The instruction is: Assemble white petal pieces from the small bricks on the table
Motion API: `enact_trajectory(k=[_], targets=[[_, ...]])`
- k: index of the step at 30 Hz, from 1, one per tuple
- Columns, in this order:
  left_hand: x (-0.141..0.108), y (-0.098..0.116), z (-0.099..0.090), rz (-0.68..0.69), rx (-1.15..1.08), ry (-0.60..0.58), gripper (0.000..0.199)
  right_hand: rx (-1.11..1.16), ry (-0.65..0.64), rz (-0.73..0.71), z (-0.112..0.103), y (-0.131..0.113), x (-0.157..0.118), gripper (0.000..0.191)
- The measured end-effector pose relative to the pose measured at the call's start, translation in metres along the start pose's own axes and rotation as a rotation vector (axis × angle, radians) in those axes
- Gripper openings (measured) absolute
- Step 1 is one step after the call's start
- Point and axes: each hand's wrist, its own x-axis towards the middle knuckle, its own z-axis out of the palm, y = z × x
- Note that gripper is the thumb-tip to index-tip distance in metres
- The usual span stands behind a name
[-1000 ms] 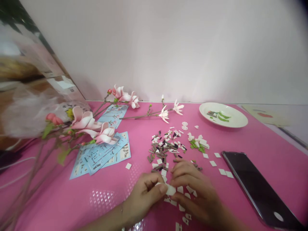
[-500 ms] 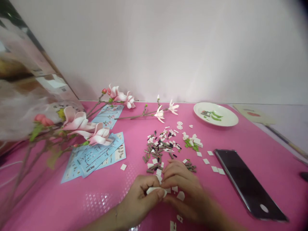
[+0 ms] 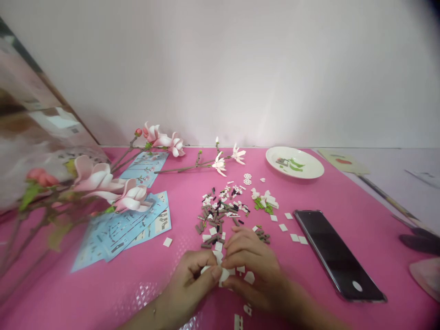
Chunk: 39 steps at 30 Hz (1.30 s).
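The left hand [image 3: 187, 286] and right hand [image 3: 252, 275] curl nearly shut, pinching a curved white plastic petal [image 3: 224, 276] between them, long axis about 9 to 3 o'clock. Small plastic bricks [image 3: 215, 215] heap at its 12 o'clock.

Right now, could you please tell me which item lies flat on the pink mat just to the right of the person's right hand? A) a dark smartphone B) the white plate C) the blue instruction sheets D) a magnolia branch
A: the dark smartphone lies flat beside the right hand, with white tiles near its left edge.
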Motion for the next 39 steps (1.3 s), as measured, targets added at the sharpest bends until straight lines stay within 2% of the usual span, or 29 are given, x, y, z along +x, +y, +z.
enact_trajectory(k=[3,7,19,28,35,37,39], targets=[[0.000,-0.007,0.000,0.022,-0.015,0.025,0.043,-0.016,-0.026,0.016,-0.001,0.002,-0.003,0.015],[0.000,-0.011,-0.001,0.058,-0.098,0.002,0.045,-0.029,-0.057,0.027,-0.003,0.004,-0.007,0.015],[0.001,-0.009,0.000,-0.013,-0.274,-0.003,0.049,-0.034,-0.029,0.003,-0.005,0.005,-0.004,0.019],[0.002,-0.002,0.002,0.051,-0.319,0.145,0.030,-0.078,0.061,0.072,-0.009,0.008,0.001,0.009],[0.005,0.000,0.002,0.038,-0.162,0.253,0.034,-0.024,0.062,0.140,-0.012,0.009,0.001,0.008],[0.005,0.003,0.002,0.063,-0.148,0.308,0.033,0.007,0.131,0.204,-0.017,0.010,0.001,0.009],[0.006,0.006,0.001,0.095,-0.153,0.367,0.032,0.021,0.256,0.302,-0.022,0.012,0.003,0.015]])
